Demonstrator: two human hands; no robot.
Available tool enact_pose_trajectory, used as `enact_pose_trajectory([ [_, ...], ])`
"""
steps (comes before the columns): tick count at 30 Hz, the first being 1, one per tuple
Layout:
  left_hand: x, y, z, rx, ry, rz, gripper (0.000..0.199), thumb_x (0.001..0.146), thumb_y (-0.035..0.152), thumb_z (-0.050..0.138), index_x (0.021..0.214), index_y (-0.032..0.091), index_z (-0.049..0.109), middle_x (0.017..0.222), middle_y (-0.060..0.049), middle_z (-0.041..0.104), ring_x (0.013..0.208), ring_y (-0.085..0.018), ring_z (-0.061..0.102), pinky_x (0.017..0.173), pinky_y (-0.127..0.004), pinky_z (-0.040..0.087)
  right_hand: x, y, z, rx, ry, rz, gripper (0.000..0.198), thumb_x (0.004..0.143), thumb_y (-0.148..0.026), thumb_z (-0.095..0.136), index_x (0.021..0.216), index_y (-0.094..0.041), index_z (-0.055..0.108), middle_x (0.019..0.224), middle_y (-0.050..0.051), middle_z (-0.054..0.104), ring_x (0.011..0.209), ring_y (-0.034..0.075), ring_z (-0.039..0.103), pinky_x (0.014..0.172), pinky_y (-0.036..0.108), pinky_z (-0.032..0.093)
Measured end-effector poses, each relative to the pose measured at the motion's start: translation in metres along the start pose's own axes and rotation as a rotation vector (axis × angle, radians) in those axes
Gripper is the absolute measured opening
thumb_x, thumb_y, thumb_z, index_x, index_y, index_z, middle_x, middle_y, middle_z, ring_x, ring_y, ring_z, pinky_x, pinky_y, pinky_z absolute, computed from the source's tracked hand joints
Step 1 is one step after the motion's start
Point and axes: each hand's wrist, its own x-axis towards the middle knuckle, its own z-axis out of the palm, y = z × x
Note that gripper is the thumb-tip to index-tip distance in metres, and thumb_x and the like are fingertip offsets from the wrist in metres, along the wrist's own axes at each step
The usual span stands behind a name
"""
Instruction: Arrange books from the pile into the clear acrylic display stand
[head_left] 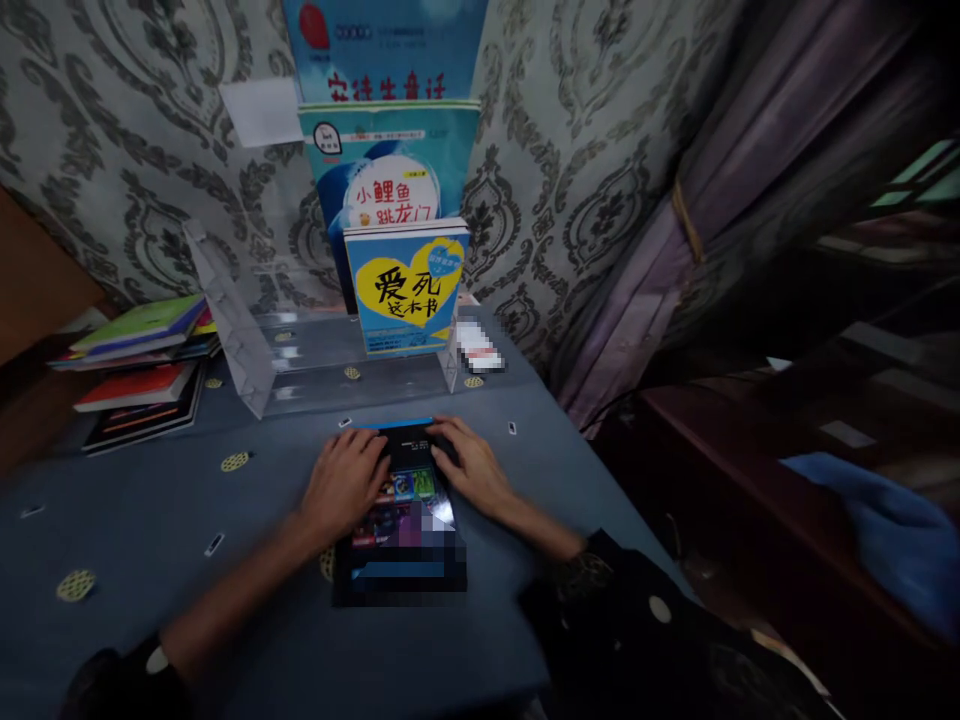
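A dark, glossy-covered book [409, 485] lies on the blue-grey table, with rows of small coloured pictures on its upturned side. Its lower part is blurred out. My left hand [346, 478] lies over its upper left edge, fingers bent onto the cover. On the opposite edge, my right hand [474, 468] holds the upper right corner with curled fingers. Just beyond both hands is a clear tiered display stand [236, 325]. A blue book with a yellow heart [409, 295] stands at its front right, before a teal book [326, 165] and a taller blue book [382, 30].
Piled books [139, 350] lie at the table's left. A partly blurred white item [480, 345] sits right of the stand. Patterned wallpaper [525, 150] and a tied purple curtain [645, 280] close off the back. The table [135, 650] drops off along its right edge.
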Motion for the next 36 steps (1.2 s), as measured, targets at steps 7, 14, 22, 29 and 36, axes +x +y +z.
enact_pose_trajectory([
  [7, -0.009, -0.02, 0.037, -0.16, 0.238, 0.064, 0.031, 0.1, 0.02, 0.042, 0.125, 0.02, 0.06, 0.125, -0.009, 0.065, 0.116, -0.023, 0.06, 0.099, -0.041, 0.052, -0.02, 0.004, 0.0, -0.073, -0.012, -0.071, 0.028, 0.096, -0.022, 0.05, 0.122, -0.022, 0.061, 0.14, 0.012, 0.059, 0.129, 0.023, 0.057, 0.108, 0.042, 0.048],
  [14, -0.015, -0.016, 0.049, -0.137, 0.268, 0.021, 0.032, 0.098, 0.02, 0.043, 0.122, 0.022, 0.064, 0.123, -0.008, 0.067, 0.113, -0.024, 0.063, 0.095, -0.042, 0.056, -0.03, 0.002, -0.002, -0.144, -0.037, -0.053, 0.031, 0.096, -0.022, 0.052, 0.125, -0.023, 0.062, 0.144, 0.012, 0.056, 0.134, 0.024, 0.053, 0.112, 0.045, 0.046],
  [22, -0.006, -0.02, 0.028, -0.158, 0.205, -0.01, 0.029, 0.099, 0.022, 0.041, 0.118, 0.019, 0.063, 0.12, -0.01, 0.066, 0.115, -0.026, 0.06, 0.101, -0.047, 0.052, -0.014, -0.003, 0.001, -0.144, -0.044, -0.052, 0.027, 0.093, -0.021, 0.054, 0.118, -0.019, 0.065, 0.139, 0.016, 0.058, 0.129, 0.027, 0.056, 0.107, 0.049, 0.047],
  [29, -0.01, -0.023, 0.02, -0.119, 0.183, -0.079, 0.027, 0.097, 0.018, 0.043, 0.114, 0.014, 0.064, 0.119, -0.013, 0.066, 0.116, -0.027, 0.06, 0.102, -0.045, 0.051, -0.007, -0.007, 0.001, -0.144, -0.101, -0.084, 0.027, 0.092, -0.017, 0.055, 0.117, -0.015, 0.064, 0.135, 0.017, 0.06, 0.128, 0.026, 0.057, 0.109, 0.047, 0.045],
  [36, -0.007, -0.025, 0.023, -0.102, 0.184, -0.028, 0.029, 0.095, 0.019, 0.044, 0.114, 0.016, 0.066, 0.119, -0.013, 0.067, 0.115, -0.027, 0.061, 0.103, -0.046, 0.05, -0.003, -0.001, 0.0, -0.135, -0.124, -0.133, 0.026, 0.091, -0.016, 0.059, 0.116, -0.017, 0.065, 0.131, 0.014, 0.061, 0.127, 0.024, 0.057, 0.109, 0.045, 0.045],
])
